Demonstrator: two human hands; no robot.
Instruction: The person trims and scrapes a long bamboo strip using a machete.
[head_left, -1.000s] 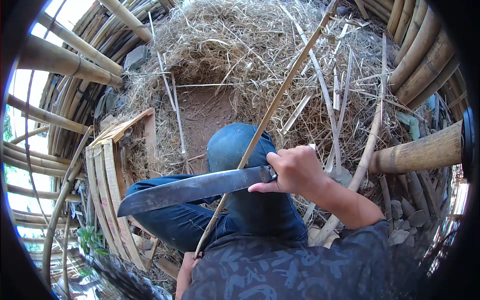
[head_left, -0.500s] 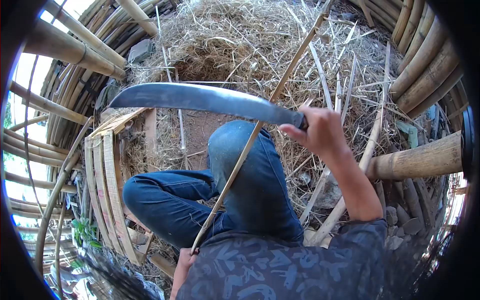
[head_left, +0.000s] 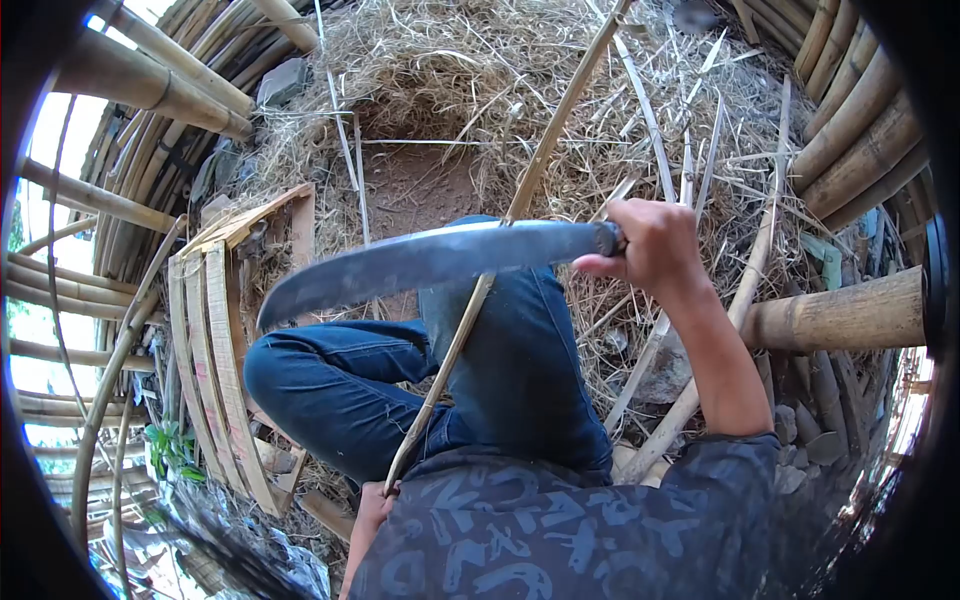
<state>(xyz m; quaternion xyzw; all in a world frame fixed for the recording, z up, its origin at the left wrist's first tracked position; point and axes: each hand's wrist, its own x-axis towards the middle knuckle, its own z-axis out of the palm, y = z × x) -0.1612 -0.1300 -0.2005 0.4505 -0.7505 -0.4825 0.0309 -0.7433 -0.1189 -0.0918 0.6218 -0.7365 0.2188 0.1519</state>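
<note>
My right hand [head_left: 655, 245] is closed round the dark handle of a machete [head_left: 430, 262]. Its long, broad blade points left and crosses a thin bamboo strip [head_left: 455, 350] at about knee height. The strip slants from my waist up over my raised knee to the top of the view. Down by my left hip, my left hand [head_left: 376, 503] is closed on the lower end of that strip. From this view I cannot tell whether the blade cuts into the strip or only touches it.
Dry straw and shavings [head_left: 440, 70] cover the ground, with loose bamboo strips [head_left: 650, 120] among them. A slatted wooden crate [head_left: 215, 370] stands at my left. Thick bamboo poles [head_left: 840, 312] surround the spot, and stones [head_left: 665, 370] lie right of my leg.
The machete's tip has swung down and slightly right, so the blade lies lower across the strip. My right hand has shifted a little to the right. My left hand keeps its grip.
</note>
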